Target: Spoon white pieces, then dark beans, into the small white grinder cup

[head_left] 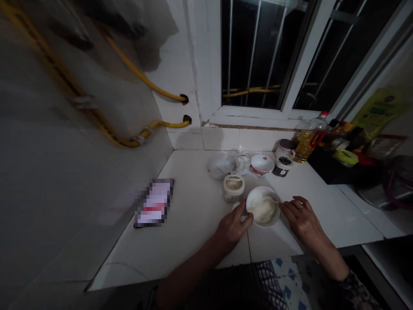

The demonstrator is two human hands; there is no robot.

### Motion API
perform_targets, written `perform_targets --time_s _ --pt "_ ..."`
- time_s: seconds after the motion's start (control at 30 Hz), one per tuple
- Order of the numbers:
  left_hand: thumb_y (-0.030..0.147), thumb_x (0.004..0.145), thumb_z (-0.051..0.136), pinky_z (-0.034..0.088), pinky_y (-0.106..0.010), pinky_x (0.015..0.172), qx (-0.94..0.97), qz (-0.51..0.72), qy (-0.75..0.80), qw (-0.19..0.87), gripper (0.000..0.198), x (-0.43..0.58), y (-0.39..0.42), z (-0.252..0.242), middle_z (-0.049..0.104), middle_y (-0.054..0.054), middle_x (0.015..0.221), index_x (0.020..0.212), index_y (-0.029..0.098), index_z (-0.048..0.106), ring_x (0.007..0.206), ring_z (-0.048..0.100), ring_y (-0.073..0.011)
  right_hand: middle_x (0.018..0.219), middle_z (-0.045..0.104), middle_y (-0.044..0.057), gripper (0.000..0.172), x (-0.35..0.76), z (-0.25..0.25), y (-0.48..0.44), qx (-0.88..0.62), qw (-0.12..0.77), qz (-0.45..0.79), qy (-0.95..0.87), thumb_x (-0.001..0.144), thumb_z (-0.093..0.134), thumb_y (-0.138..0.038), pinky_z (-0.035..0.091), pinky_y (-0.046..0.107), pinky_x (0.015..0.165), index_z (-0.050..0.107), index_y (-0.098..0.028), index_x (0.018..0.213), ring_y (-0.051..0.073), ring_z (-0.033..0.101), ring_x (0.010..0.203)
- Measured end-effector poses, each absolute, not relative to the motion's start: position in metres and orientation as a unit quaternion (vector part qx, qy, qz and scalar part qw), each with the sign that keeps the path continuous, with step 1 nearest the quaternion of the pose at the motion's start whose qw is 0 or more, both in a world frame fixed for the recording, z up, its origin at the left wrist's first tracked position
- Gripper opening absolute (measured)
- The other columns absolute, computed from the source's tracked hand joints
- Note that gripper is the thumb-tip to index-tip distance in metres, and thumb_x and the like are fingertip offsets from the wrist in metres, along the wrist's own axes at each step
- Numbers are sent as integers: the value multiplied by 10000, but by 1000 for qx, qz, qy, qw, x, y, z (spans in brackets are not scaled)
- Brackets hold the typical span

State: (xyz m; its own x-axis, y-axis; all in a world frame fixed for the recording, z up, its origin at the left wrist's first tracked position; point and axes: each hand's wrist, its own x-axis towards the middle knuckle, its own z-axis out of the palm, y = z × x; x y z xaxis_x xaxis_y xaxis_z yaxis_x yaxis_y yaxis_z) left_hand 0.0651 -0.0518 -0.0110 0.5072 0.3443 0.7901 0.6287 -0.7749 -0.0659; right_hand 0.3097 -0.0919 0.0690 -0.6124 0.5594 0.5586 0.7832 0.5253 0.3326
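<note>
A white bowl (263, 189) with a pale, powdery or doughy white mass (265, 210) in it stands on the counter in front of me. My left hand (232, 226) grips the bowl's left rim, thumb and fingers closed on it. At the right rim, my right hand (299, 216) pinches a thin pale utensil (275, 201) that reaches into the bowl. Its working end is buried in the white mass, so its kind is hard to make out. Just behind my left hand sits a square-topped clear jar (233, 189) with whitish contents.
Behind are a clear plastic bag (219, 165), a patterned bowl (262, 165), a dark-filled jar (283, 166) and a lidded cup (285, 148). An oil bottle (305, 144) and condiments on a black tray (329, 170) stand right. A blurred phone-like object (155, 202) lies left.
</note>
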Motion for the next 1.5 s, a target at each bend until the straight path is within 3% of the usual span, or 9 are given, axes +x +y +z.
perform_targets --time_s 0.2,0.47,0.67,0.97,1.07,1.23,1.4,1.5 --pt "170 921 561 597 -286 779 -853 -406 -285 165 115 65 -53 -13 566 -223 1314 1031 134 568 1046 677 -242 848 714 52 438 300 66 -120 -417 185 -201 -867 843 350 71 459 440 933 626 -178 1075 180 593 726" --pt "178 910 578 595 -283 745 -853 -404 -291 160 139 67 -51 -20 585 -171 1307 1048 168 570 1050 672 -242 947 722 89 365 300 77 -85 -360 206 -291 -862 931 404 -27 467 443 915 586 -159 1219 202 591 817" --pt "245 930 576 583 -265 742 -848 -398 -304 172 123 68 -52 -13 594 -179 1266 1024 166 567 991 678 -211 797 694 65 314 300 82 -78 -348 157 -278 -882 921 380 -2 457 413 912 646 -153 996 195 575 733" --pt "253 933 574 582 -272 767 -853 -398 -303 148 144 68 -52 -18 599 -149 1289 1062 189 574 1009 680 -209 634 674 21 210 279 56 -96 -535 277 -273 -750 855 502 -48 401 470 914 658 -160 942 191 593 630" --pt "247 927 578 583 -294 776 -857 -389 -307 145 171 68 -52 -20 589 -154 1318 1090 196 575 1044 678 -236 737 716 40 274 264 49 -88 -502 320 -232 -769 829 479 -17 404 456 909 646 -166 987 196 617 676" --pt "246 933 574 575 -284 811 -859 -383 -308 141 155 66 -54 -16 575 -183 1335 1066 167 577 1052 675 -227 782 717 17 411 266 55 -95 -433 300 -144 -838 785 458 35 395 448 957 630 -201 1075 184 627 729" --pt "184 922 573 580 -265 784 -849 -417 -285 153 106 67 -52 -16 586 -205 1310 1022 149 582 1038 683 -225 877 744 48 334 275 50 -96 -508 327 -225 -765 837 457 -6 348 501 988 624 -194 1058 197 630 742" --pt "223 925 579 591 -281 783 -856 -405 -297 126 152 67 -52 -18 589 -166 1327 1070 176 588 1066 677 -229 861 735 38 357 272 45 -91 -454 324 -174 -812 824 452 11 397 463 955 617 -194 1065 194 633 766"
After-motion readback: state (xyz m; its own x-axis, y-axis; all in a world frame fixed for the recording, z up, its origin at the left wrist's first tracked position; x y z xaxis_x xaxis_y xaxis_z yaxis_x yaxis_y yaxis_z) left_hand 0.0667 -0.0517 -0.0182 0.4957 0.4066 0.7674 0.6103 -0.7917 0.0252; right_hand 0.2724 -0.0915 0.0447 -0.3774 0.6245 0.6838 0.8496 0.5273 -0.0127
